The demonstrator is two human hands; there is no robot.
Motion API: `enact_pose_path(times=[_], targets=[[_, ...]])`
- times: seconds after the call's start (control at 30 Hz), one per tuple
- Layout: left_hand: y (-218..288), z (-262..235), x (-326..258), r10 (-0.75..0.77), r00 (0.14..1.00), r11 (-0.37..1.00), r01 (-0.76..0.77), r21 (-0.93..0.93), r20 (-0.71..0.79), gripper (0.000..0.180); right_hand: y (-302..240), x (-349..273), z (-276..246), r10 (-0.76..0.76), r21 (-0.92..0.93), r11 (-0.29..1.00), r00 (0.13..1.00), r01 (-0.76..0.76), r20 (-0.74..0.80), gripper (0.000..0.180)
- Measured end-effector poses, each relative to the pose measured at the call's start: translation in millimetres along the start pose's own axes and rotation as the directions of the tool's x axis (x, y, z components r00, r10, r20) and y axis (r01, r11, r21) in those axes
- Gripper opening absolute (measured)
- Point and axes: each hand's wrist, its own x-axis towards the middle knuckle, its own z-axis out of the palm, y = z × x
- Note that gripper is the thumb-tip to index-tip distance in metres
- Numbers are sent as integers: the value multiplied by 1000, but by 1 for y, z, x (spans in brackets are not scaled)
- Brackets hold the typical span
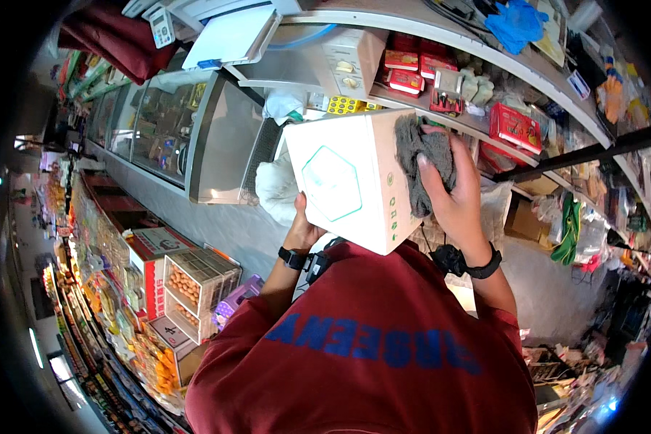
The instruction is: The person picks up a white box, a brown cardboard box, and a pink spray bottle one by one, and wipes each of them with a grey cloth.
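Observation:
A white cardboard box (372,184) with a teal hexagon outline and small green marks is held up, tilted, in front of my chest. My left hand (305,226) grips its lower left edge, the thumb up along the side and the other fingers hidden behind it. Bunched in my right hand (456,188) is a dark grey cloth (414,163), pressed against the right side of the box. The right thumb lies across the cloth, and some of the fingers are out of sight. What is inside the box cannot be seen.
Ahead runs a counter shelf (441,29) with a blue glove (517,25) on top and red packs (515,126) below. A glass-fronted cabinet (163,119) stands at the left. Nearer on the left is a rack of eggs (184,286). A white bag (275,189) sits behind the box.

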Motion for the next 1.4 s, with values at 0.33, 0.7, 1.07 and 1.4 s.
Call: enact_pose_path(times=[0.33,0.7,1.07,1.4], targets=[[-2,-9,-11,10,992,980,-35,-196,-127,93,-21,-8,-3,-407,-29,858,713,514,571,62],[22,-13,-7,91,983,883,-155,-442,-161,90,-8,13,27,-336,141,920,552,365,763,60],[29,-12,24,119,984,890,-166,-425,-135,84,-19,44,26,-236,53,958,662,283,711,40],[11,-23,50,-16,980,931,-57,-360,-197,87,10,54,21,-187,-120,966,939,230,289,42]])
